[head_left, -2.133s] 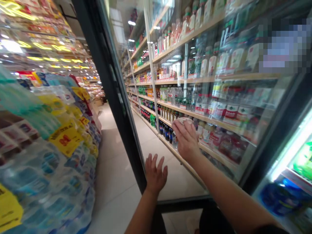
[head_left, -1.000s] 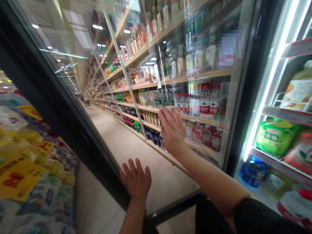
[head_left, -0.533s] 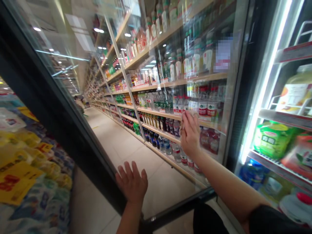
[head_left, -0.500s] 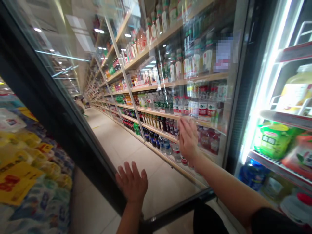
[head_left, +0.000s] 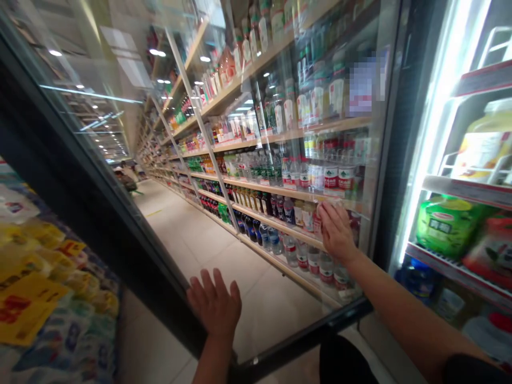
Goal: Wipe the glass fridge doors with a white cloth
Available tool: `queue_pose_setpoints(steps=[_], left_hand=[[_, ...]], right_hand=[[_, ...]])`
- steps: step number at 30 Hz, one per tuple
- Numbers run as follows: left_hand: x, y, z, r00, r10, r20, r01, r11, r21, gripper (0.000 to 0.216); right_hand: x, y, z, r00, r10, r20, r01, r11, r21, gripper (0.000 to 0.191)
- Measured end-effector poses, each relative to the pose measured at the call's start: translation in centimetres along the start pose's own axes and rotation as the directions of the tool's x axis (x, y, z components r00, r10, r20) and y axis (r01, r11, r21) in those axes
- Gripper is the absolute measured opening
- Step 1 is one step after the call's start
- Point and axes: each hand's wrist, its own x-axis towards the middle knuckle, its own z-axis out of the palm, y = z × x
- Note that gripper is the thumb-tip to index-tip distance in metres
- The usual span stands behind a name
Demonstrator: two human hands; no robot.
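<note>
A glass cooler door (head_left: 256, 298) with a dark frame stands swung open in front of me. My left hand (head_left: 218, 306) rests near the lower left of its frame, fingers stretched out and spread, holding nothing. Higher and to the right, my right hand (head_left: 336, 232) is against the pane, its fingers bent and pressed together. A faint pale patch shows at its fingertips; whether that is something held or a reflection I cannot make out. Bottles on shelves (head_left: 276, 186) appear through the glass behind this hand.
Right of the door is the lit cooler, with a green pack (head_left: 444, 224) and a large bottle (head_left: 484, 144) on its racks. Wrapped goods with a yellow price sign (head_left: 30, 306) are piled at the left. A tiled aisle floor (head_left: 176, 229) runs between pile and shelves.
My right hand has moved to the right and slightly down across the glass. My left hand has stayed at the door frame. The view has shifted slightly.
</note>
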Motion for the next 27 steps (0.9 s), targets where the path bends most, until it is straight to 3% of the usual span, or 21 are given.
queue_pose_setpoints(steps=[1,3,6,8,11,14,18,20,22,25,27], left_hand=[[0.0,0.0,0.0,1.000,-0.007,0.006,0.007,1.000,-0.010,0.079],[-0.1,-0.1,0.0,1.000,-0.015,0.010,0.015,1.000,-0.021,0.080],[-0.2,-0.3,0.1,1.000,-0.017,0.006,0.017,1.000,-0.017,0.081],[-0.2,-0.4,0.1,1.000,-0.013,0.007,0.013,1.000,-0.015,0.081],[0.0,0.3,-0.3,0.999,-0.035,0.027,0.036,0.999,-0.041,0.082],[0.8,2.8,-1.2,0.999,-0.029,0.024,0.033,0.985,-0.168,0.085],[3.3,7.0,-2.5,0.976,0.216,-0.039,-0.208,0.852,-0.480,0.068],[4.8,8.0,-2.7,0.955,0.296,-0.028,-0.252,0.756,-0.604,0.061],[6.0,8.3,-2.6,0.960,0.281,0.013,-0.204,0.729,-0.653,0.062],[6.4,8.4,-2.2,0.955,0.288,0.074,-0.192,0.788,-0.585,0.064],[6.1,8.9,-2.0,0.944,0.314,0.103,-0.231,0.850,-0.473,0.059]], right_hand=[[-0.2,0.7,-0.2,1.000,0.001,0.006,-0.001,1.000,0.002,0.054],[0.1,2.2,-0.4,0.990,0.127,-0.053,-0.126,0.992,0.018,0.052],[1.4,3.2,-0.5,0.899,0.388,-0.202,-0.380,0.922,0.077,0.053],[1.9,2.1,-0.4,0.862,0.459,-0.217,-0.444,0.889,0.114,0.055],[1.6,-2.3,-0.4,0.908,0.413,-0.067,-0.399,0.904,0.154,0.060],[0.6,-8.1,-0.4,0.948,0.277,0.160,-0.309,0.922,0.235,0.063],[-0.1,-13.9,0.3,0.938,-0.031,0.345,-0.122,0.902,0.413,0.070],[0.2,-15.2,0.4,0.940,-0.078,0.333,-0.099,0.869,0.485,0.069],[0.8,-15.4,0.1,0.952,-0.029,0.305,-0.150,0.823,0.547,0.064],[1.7,-14.0,-0.8,0.978,0.037,0.204,-0.163,0.747,0.644,0.061],[1.8,-12.5,-0.9,0.993,0.081,0.090,-0.118,0.796,0.593,0.062]])
